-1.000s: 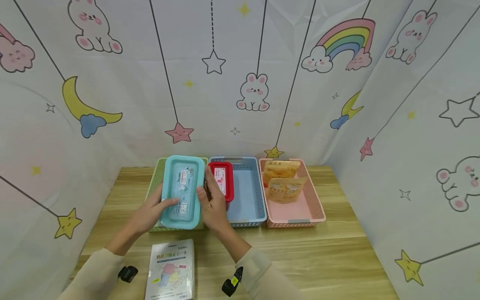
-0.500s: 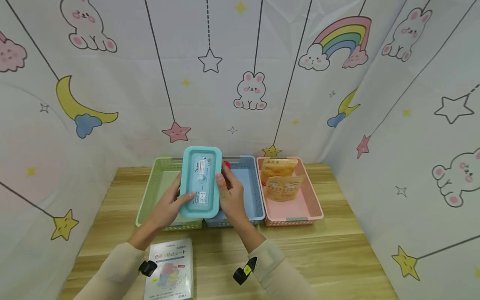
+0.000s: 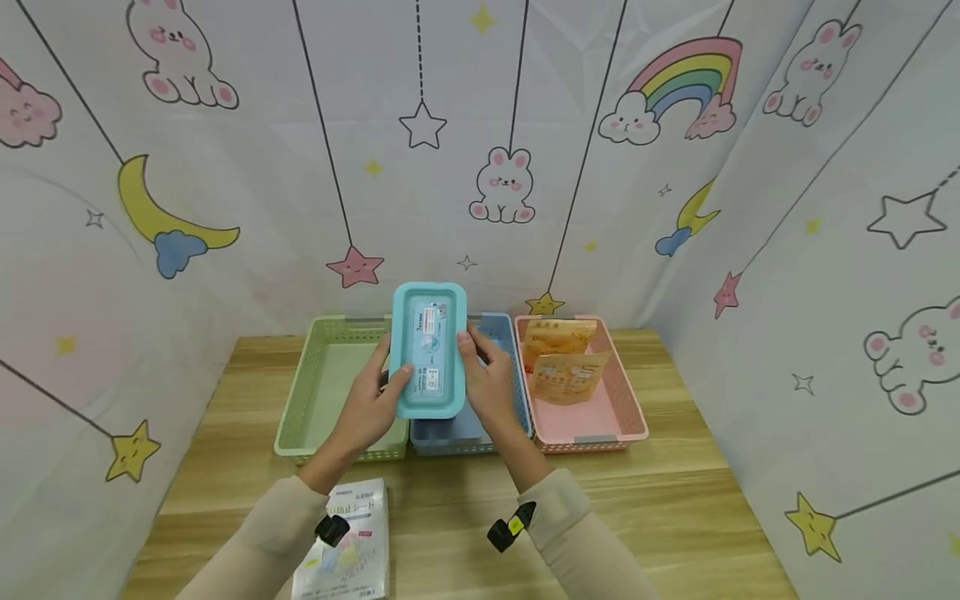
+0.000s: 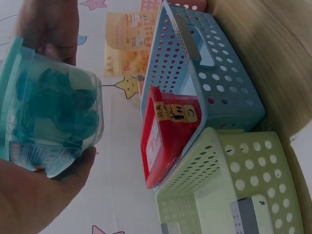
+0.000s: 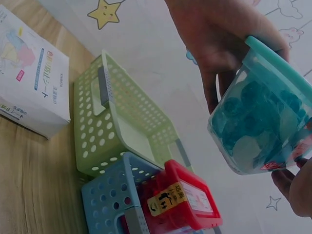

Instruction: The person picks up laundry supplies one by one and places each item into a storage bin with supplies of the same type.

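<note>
Both hands hold a clear plastic tub with a teal lid [image 3: 429, 354] above the blue basket [image 3: 450, 443] and the green basket's right side. The left hand [image 3: 371, 406] grips its left side, thumb over the lid. Fingers of the right hand [image 3: 489, 379] grip the opposite side. Through the clear wall of the tub [image 4: 56, 109], rounded teal pieces show in the left wrist view. A red-lidded container [image 5: 187, 197] leans in the blue basket below; the tub and hands hide it in the head view.
The green basket [image 3: 341, 367] stands left of the blue one. At right, the pink basket [image 3: 585, 422] holds two upright tan pouches [image 3: 572, 379]. A white printed box [image 3: 356, 562] lies on the wooden table [image 3: 637, 517] in front. Patterned cloth hangs behind.
Both hands have carried the tub to the right and slightly up, from over the green basket toward the blue one. The red container is now covered from the head camera.
</note>
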A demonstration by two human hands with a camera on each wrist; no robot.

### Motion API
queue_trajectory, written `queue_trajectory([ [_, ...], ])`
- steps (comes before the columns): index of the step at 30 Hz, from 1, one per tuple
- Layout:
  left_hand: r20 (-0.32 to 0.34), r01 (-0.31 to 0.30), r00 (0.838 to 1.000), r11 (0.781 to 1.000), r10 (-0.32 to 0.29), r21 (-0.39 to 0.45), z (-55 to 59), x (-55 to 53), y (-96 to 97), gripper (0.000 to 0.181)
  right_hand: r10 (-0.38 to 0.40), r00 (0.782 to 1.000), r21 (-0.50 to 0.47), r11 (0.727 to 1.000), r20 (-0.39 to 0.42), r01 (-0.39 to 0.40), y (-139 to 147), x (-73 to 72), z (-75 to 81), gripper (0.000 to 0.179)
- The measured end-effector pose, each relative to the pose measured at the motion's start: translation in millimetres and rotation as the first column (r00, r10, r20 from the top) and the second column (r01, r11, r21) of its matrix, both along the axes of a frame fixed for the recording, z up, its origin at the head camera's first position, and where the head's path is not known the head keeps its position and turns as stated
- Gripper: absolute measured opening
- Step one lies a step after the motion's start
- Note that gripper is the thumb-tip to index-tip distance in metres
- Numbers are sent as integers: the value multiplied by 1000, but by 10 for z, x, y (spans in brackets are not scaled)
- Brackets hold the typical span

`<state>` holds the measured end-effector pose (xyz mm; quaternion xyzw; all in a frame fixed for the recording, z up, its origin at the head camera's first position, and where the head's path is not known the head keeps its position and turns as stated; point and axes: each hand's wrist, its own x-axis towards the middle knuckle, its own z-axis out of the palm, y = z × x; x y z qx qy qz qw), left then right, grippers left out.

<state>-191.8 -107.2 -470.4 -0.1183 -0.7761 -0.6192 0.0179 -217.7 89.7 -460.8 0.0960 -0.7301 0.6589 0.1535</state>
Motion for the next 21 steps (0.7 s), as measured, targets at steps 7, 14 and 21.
queue_trajectory([
  [7, -11, -50, 999, 999, 50, -4, 24, -122, 213, 64, 110, 994, 21, 994, -4, -110, 208, -89, -14, 45],
  [14, -5, -66, 998, 998, 66, -7, 64, -227, 400, 65, 191, 980, 20, 981, 63, -193, 355, -46, 98, 54],
  [21, -3, -119, 993, 990, 119, -78, 2, -315, 506, 63, 181, 979, 17, 983, 91, -184, 441, -152, -95, 55],
])
